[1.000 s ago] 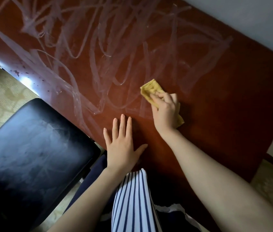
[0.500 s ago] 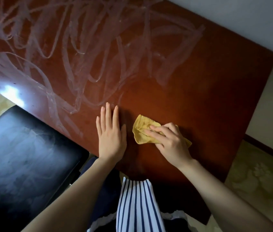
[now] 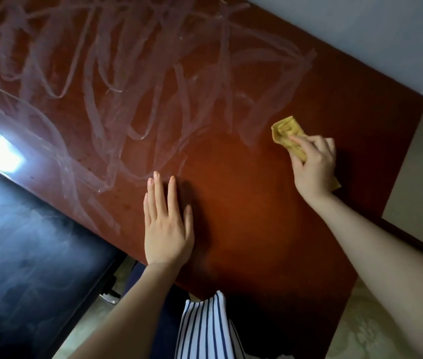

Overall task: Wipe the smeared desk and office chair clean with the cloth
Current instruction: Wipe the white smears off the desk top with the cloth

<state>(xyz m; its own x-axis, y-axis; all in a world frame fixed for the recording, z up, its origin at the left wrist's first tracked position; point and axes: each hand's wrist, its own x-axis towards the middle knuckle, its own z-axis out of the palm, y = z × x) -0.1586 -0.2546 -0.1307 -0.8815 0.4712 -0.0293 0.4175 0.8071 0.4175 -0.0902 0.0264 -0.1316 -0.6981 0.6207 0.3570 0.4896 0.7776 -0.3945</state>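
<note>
Because the cloth is soft and limp, it takes whatever shape the hand gives it. It is bunched into a thick yellow wad under the right hand and lies on the table toward the far right side, just beside the edge of the white smears. That grip is closed over it, with the fingers curled across the top and pressing it down. One end sticks out ahead of the fingertips, and a small corner shows beside the wrist. Where the thumb sits I cannot make out. The left hand lies flat on the table nearer the body, fingers straight, holding nothing, well apart from the cloth.

Such a wad looks light and will likely slide easily on the glossy wood, so the pressure has to come from the fingers and palm. Held by one corner it would probably fold over and skip across the streaks. Taking it across the middle, as here, seems the best hold. A refold to a fresh face may help before the chair, whose dark seat shows the same haze.
</note>
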